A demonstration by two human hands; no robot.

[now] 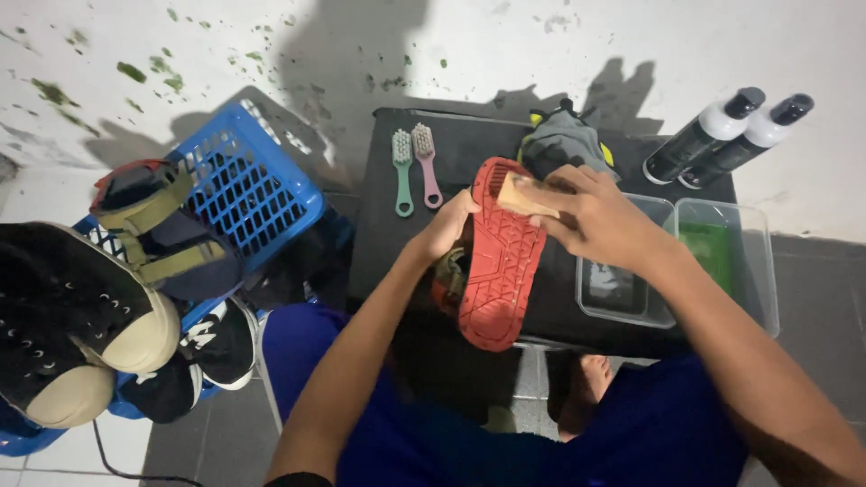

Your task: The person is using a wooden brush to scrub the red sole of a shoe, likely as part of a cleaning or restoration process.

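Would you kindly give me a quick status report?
Left hand grips red-soled shoe. Right hand presses wooden brush on sole. Nothing obstructing.

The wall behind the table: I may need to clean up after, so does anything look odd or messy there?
Yes. The white wall is flecked with green spots, thickest at the upper left above the blue basket, like splashes or growth. Nothing looks spilled on the black table.

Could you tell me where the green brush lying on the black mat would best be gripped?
Probably by the long thin handle of the green brush, from above. It lies flat on the black mat, bristle head toward the wall, handle end nearest the person. The pink brush lies close alongside, so fingers should pinch low.
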